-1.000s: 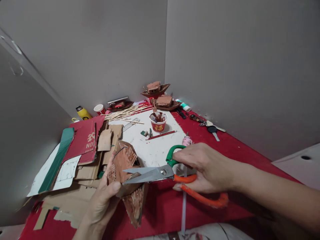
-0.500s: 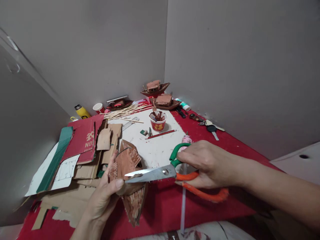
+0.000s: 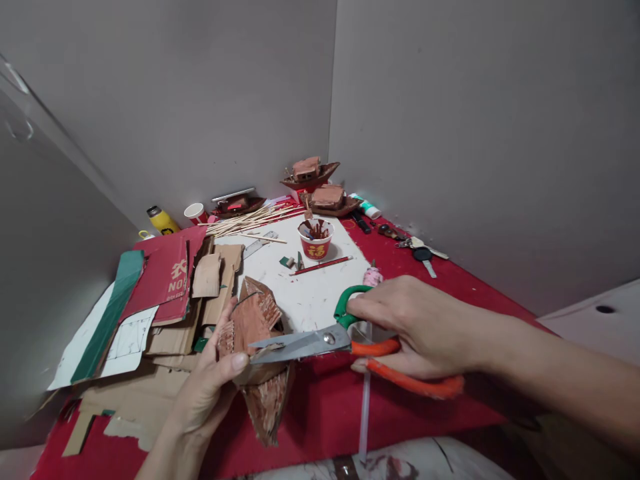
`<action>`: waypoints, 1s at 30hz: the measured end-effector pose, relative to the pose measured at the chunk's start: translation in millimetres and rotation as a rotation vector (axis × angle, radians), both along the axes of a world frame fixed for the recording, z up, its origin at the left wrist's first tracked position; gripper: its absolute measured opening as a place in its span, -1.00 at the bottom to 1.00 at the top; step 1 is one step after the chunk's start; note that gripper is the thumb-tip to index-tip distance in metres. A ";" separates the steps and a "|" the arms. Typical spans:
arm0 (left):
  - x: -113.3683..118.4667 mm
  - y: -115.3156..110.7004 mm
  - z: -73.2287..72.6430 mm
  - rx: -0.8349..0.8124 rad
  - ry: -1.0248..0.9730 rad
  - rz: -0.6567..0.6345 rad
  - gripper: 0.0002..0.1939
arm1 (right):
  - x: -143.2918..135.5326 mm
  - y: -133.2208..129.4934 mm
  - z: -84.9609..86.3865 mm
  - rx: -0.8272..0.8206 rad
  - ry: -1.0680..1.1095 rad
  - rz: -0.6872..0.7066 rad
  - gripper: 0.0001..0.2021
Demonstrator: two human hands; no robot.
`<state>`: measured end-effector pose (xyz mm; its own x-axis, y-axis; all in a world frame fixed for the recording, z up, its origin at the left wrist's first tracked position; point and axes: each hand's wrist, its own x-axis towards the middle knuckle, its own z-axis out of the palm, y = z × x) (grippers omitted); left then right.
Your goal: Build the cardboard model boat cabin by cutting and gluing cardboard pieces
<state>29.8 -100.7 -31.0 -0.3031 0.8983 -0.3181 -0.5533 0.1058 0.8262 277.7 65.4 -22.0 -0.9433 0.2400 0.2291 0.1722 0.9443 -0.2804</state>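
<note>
My left hand grips a small brown cardboard boat from its left side, thumb on top near the roofed middle. The boat is tilted, its pointed ends toward and away from me. In my right hand are scissors with a green and an orange handle loop. Their blades are slightly parted and reach left across the boat's cabin edge, tips close to my left thumb. A thin piece of cardboard shows at the blades. Behind the scissors lies a hot glue stick or clear rod, beside a pink wrapped thing.
Cardboard sheets pile up at the left. A paper cup with brown paint and a pencil are on the white board. Wooden sticks, finished boats, keys and a yellow bottle line the back.
The scissor blades have drawn closer together over the boat's cabin edge. My right hand has shifted slightly. The whole view has moved a little, and my left hand keeps its hold.
</note>
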 end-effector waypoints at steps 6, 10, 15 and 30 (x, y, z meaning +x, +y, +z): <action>0.1 -0.6 -1.4 -0.027 0.005 -0.014 0.21 | 3.2 2.4 -8.0 0.096 -0.005 0.030 -0.64; 1.2 -1.9 -2.8 -0.020 0.005 -0.039 0.21 | 5.6 5.4 -10.7 0.200 0.050 0.070 -0.54; 0.0 -2.7 -3.6 -0.004 0.044 -0.031 0.14 | 9.5 7.9 -7.2 0.232 0.149 0.072 -0.56; -26.0 -12.1 11.2 0.104 0.206 0.194 0.05 | 53.5 -13.4 -10.5 0.137 -0.060 -0.272 -0.71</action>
